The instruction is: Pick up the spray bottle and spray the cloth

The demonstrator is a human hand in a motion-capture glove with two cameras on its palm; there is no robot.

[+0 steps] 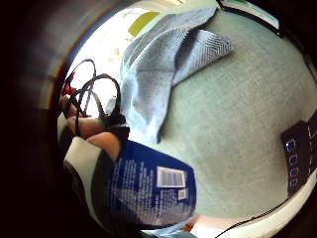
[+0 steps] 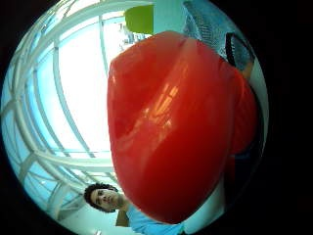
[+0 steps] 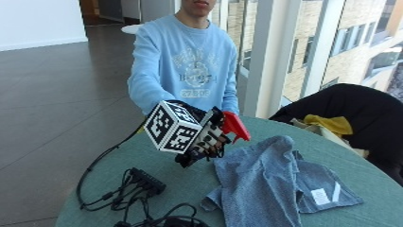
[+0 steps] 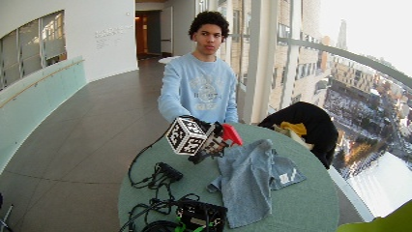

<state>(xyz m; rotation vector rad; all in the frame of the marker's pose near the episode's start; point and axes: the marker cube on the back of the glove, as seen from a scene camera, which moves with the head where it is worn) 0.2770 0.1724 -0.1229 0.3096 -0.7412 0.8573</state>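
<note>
Round green table [image 3: 353, 189] beside tall windows carries the work. Spray bottle [image 3: 234, 126] is raised above the table, gripped in the gloved right hand [image 3: 205, 137], fingers curled round it. Outside view shows only its red trigger head past the hand; the body is hidden there. Little finger side palm view shows that body, blue with a printed label and barcode [image 1: 171, 176], close against the palm. Thumb side palm view is largely filled by the red head [image 2: 176, 127], nozzle detail not discernible. Grey cloth [image 3: 271, 184] lies crumpled on the table at roughly 4 o'clock from the hand, apart from the bottle. Black cables [image 3: 126, 194] lie at 7 o'clock. Dark jacket [image 3: 353, 109] with a yellow item sits at 2 o'clock, partly cut off.
</note>
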